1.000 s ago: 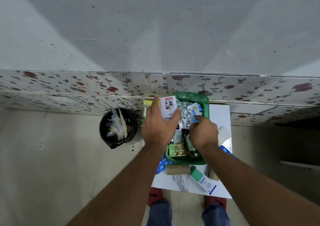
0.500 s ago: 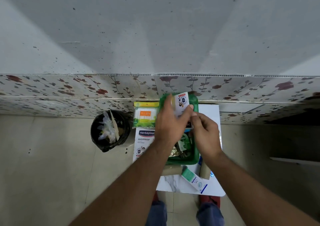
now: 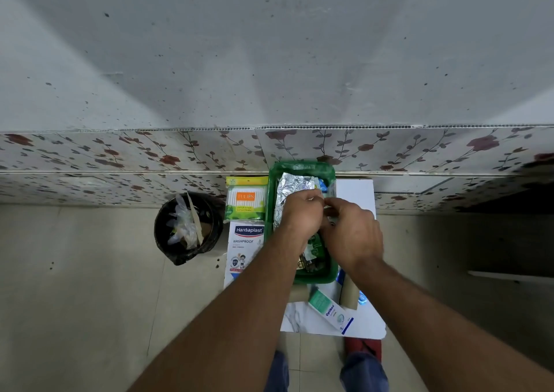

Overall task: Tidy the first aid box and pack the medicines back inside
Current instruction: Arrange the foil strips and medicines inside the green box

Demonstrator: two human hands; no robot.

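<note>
Reaching both hands into the green first aid box (image 3: 271, 199), sitting on the white table (image 3: 356, 190) against the wall at 12 o'clock: left hand (image 3: 299, 216) and right hand (image 3: 353, 235) meet fingertip to fingertip over the box's middle, fingers curled tight, but can't tell what, if anything, they pinch. Silver foil strip (image 3: 289, 187) lies inside at the far end, small bottles at the near end; cotton swab pack (image 3: 246, 199) and Hansaplast box (image 3: 244, 244) sit just outside at 9 o'clock, Optibex box (image 3: 329, 310) at 6, black bin (image 3: 189, 226) on the floor further at 9.
</note>
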